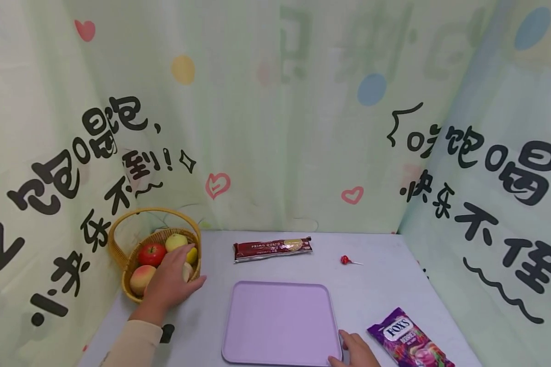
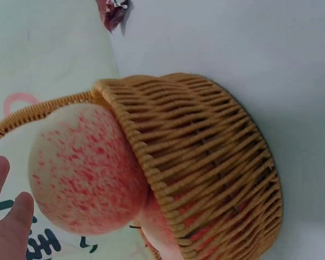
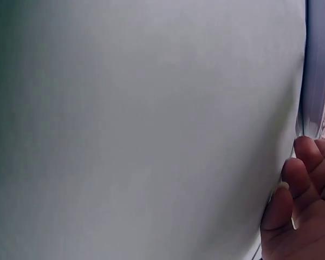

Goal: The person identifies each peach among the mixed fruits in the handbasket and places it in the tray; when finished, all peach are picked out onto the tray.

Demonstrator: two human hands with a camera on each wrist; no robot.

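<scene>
My left hand is over the brown woven wicker basket with its tall arched handle, the fingers reaching across the fruit and the thumb held away from them. At my left wrist I see a round, pale peach speckled with red, seated high against the basket's rim; the fingertips in view are spread just beside it, not clamped on it.

Beyond my left knuckles are a glossy red round tomato and a pale yellow-green round fruit, with a brighter yellow fruit by my fingertips. To the left of that hand lies an orange-and-pink peach. All of it sits in the basket.

Well apart from it, my right hand touches the right edge of the flat lavender rectangular tray, near its closest corner, thumb and fingers apart; I can't tell whether they pinch the rim. The tray lies between my hands on the white-covered table.

Beyond my hands are a long maroon spaghetti packet and a small red lollipop with a white stick. Just right of my right hand lies a purple FOX'S berries candy bag.
</scene>
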